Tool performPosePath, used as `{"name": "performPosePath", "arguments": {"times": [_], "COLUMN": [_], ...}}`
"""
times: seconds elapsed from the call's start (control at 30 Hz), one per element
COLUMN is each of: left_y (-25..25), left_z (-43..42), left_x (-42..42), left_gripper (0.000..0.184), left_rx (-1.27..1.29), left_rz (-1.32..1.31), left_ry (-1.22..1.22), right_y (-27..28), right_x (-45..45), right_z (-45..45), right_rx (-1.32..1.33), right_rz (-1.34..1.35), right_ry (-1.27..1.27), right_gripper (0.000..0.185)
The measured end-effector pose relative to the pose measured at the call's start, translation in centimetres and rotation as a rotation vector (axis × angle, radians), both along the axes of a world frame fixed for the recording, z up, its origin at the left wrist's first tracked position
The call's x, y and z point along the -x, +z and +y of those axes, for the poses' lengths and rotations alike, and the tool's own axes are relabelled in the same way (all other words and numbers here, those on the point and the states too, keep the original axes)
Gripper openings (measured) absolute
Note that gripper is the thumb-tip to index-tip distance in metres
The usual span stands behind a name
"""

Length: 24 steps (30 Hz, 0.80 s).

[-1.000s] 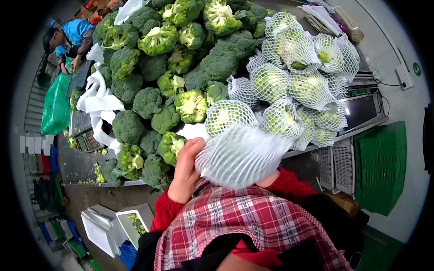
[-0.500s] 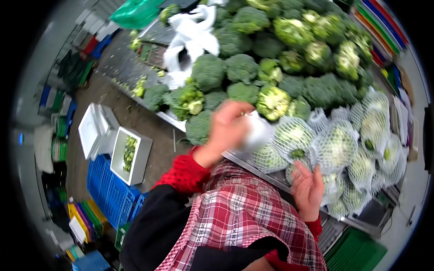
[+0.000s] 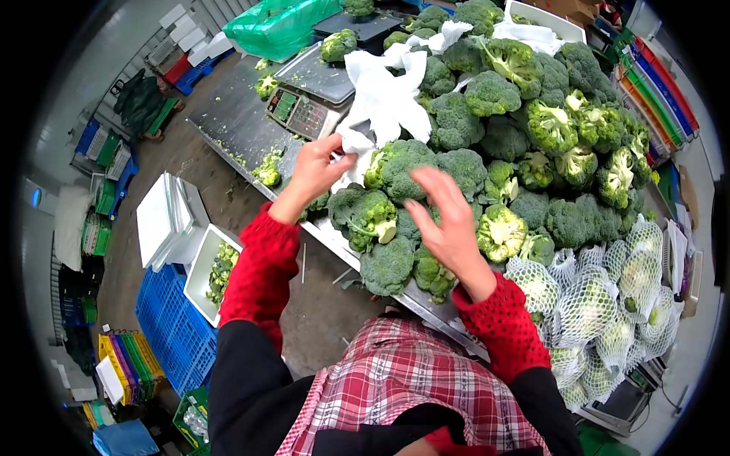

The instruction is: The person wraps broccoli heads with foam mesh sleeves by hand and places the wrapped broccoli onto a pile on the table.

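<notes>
My left hand (image 3: 319,169) pinches the edge of a white foam net sleeve (image 3: 359,143) at the lower end of a loose pile of white sleeves (image 3: 388,91). Its thumb and fingers are pressed together. My right hand (image 3: 450,224) is open, fingers apart, just over the near broccoli heads; whether it touches one I cannot tell. A green broccoli head (image 3: 404,171) lies between my two hands. Below it sits another head with its pale cut stem showing (image 3: 372,216). Broccoli heads in white net sleeves (image 3: 582,304) are piled to the right of my right arm.
A digital scale (image 3: 300,114) and a green plastic bag (image 3: 277,29) stand on the metal table (image 3: 228,125). A large broccoli heap (image 3: 547,129) covers its right side. On the left, a white box (image 3: 199,262) of trimmings adjoins a blue crate (image 3: 179,319).
My left hand has moved from the near heads up to the white sleeves. My right hand has left the netted broccoli and moved up-left over bare heads. The view has shifted too.
</notes>
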<state>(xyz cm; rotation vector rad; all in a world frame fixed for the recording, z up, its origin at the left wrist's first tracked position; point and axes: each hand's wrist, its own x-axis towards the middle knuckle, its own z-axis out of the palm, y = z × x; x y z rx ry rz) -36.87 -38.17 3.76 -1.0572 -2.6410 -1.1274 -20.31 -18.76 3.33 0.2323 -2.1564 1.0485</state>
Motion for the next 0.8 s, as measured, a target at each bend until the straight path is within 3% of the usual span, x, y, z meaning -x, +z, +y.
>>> {"name": "performPosePath", "arguments": {"times": [0.03,0.1,0.17,0.27,0.3,0.37,0.43,0.47,0.5,0.57,0.63,0.7,0.77,0.8], "left_y": [3.6,6.5,6.5,5.6,4.9,2.1,-0.5,-1.8,-3.1,-4.5,-5.4,-6.8,-5.9,-6.2], "left_z": [0.6,0.5,1.1,0.4,0.5,1.6,2.8,3.0,3.2,3.8,4.5,4.3,2.8,2.0], "left_x": [-3.3,-6.8,-10.4,-14.4,-16.0,-19.0,-21.6,-22.6,-23.7,-25.9,-27.6,-28.5,-27.9,-27.9], "left_gripper": [0.015,0.021,0.027,0.037,0.039,0.038,0.033,0.029,0.025,0.019,0.010,0.007,0.008,0.010], "left_rx": [-0.132,-0.111,-0.585,-0.761,-0.787,-0.879,-0.903,-0.915,-0.931,-0.937,-0.852,-0.942,-1.283,-1.369], "left_rz": [-0.208,-0.292,-0.555,-0.818,-0.939,-1.225,-1.325,-1.363,-1.403,-1.429,-1.267,-1.051,-1.146,-1.202], "left_ry": [-0.080,-0.331,-0.251,-0.139,-0.112,-0.104,-0.049,-0.015,0.022,0.065,0.178,0.259,0.222,0.174], "right_y": [2.5,4.9,5.2,4.4,3.8,0.6,-2.6,-3.2,-4.5,-4.8,-4.4,-6.1,-7.6,-7.2], "right_x": [0.9,2.1,1.3,-2.3,-3.5,-6.2,-7.9,-9.1,-9.7,-11.0,-12.8,-13.0,-14.1,-15.0], "right_z": [-0.7,-1.4,-0.8,-0.5,-0.6,-0.7,-0.3,-0.2,0.5,0.8,0.5,1.3,2.1,1.9], "right_rx": [-0.081,-0.125,0.136,0.677,0.743,0.554,0.174,0.241,0.121,0.225,0.836,1.221,1.096,1.167], "right_rz": [0.109,0.167,0.003,-0.324,-0.375,-0.461,-0.141,-0.158,-0.064,-0.054,-0.455,-0.574,-1.040,-1.112], "right_ry": [-0.039,0.068,0.333,0.375,0.386,0.197,0.056,0.009,-0.036,0.060,0.090,0.338,0.660,0.880], "right_gripper": [0.040,0.044,0.034,0.025,0.021,0.017,0.017,0.020,0.021,0.014,0.010,0.016,0.027,0.040]}}
